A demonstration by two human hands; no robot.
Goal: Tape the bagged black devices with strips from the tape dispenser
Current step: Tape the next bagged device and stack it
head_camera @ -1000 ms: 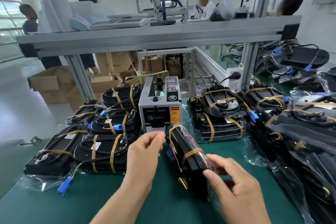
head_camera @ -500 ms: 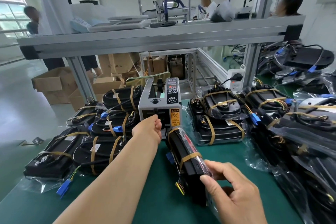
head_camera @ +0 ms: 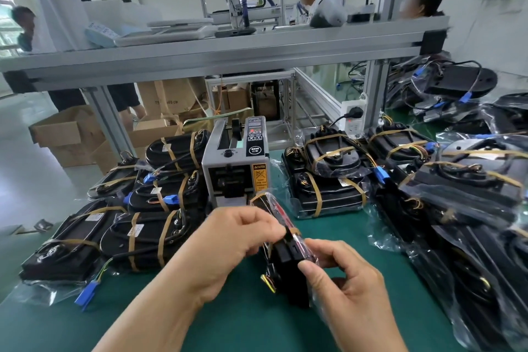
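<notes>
A flat black hard-shelled device in a clear plastic bag (head_camera: 287, 263) stands on its long edge near the middle of the front edge of the green-matted desk (head_camera: 228, 326), just in front of the grey box-shaped tape dispenser (head_camera: 237, 163). The left hand (head_camera: 237, 240) has its fingers curled, pinching the device's top edge where a tan tape band (head_camera: 294, 230) crosses it. Whether a fresh strip sits between those fingers cannot be told. The right hand (head_camera: 345, 288) grips the near end, thumb on top and fingers behind the film.

The shell looks stiff and fairly solid, so it should take a firm squeeze. The bag is thin, slick and loose, and will likely slide over the casing. The best hold is across the narrow edges with the film pulled taut, keeping clear of the thin coloured wires (head_camera: 268, 284) low at its near end. On its edge it could tip if let go.
</notes>
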